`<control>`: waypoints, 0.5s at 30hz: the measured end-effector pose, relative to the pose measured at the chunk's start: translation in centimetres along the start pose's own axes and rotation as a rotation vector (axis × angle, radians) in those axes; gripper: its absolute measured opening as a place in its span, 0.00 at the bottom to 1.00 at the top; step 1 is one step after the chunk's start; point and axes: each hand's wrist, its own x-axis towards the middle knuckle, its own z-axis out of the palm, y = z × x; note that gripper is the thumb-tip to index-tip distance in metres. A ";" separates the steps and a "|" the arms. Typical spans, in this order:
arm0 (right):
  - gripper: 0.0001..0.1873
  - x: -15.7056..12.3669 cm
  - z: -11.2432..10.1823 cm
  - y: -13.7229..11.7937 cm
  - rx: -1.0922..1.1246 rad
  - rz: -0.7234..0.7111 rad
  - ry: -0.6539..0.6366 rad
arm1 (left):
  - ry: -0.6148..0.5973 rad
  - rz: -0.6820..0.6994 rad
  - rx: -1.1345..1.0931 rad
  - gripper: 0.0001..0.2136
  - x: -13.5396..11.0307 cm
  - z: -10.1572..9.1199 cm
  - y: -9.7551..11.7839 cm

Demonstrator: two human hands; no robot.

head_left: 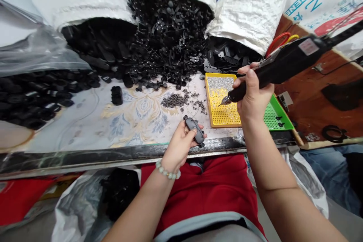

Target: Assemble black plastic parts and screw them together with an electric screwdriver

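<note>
Head camera looks down on the left hand [180,145] curled around a black plastic part [194,130], and the right hand [253,92] wrapped around an electric screwdriver [283,64], its bit just above a yellow perforated tray [219,117] of screws. Loose screws [175,100] lie between the hands; heaped black plastic parts [170,34] fill the table's far side, and a metal table edge [119,155] runs just below.

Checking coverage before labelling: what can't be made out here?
Head view:
- Black plastic part: underside hidden by left hand.
- Silver grains: too small to tell shape.
- Green tray: partly hidden by right hand.
- Black powered pen tool: tip too small to make out.
</note>
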 end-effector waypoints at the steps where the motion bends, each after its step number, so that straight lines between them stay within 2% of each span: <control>1: 0.12 -0.8 0.6 -0.9 0.021 0.010 -0.037 | -0.003 -0.001 -0.002 0.10 0.0 0.0 0.0; 4: 0.13 -3.2 2.6 -2.9 0.041 0.067 -0.165 | 0.002 -0.004 -0.017 0.11 0.0 0.0 0.0; 8: 0.13 -5.1 4.5 -3.2 0.090 0.120 -0.298 | 0.019 0.005 -0.016 0.11 0.0 0.0 -0.1; 12: 0.08 -5.4 5.1 -2.5 0.192 0.144 -0.304 | 0.001 0.018 -0.012 0.11 0.1 -0.1 -0.3; 15: 0.09 -5.6 5.2 -2.1 0.194 0.182 -0.319 | -0.005 0.024 -0.024 0.11 0.2 -0.1 -0.4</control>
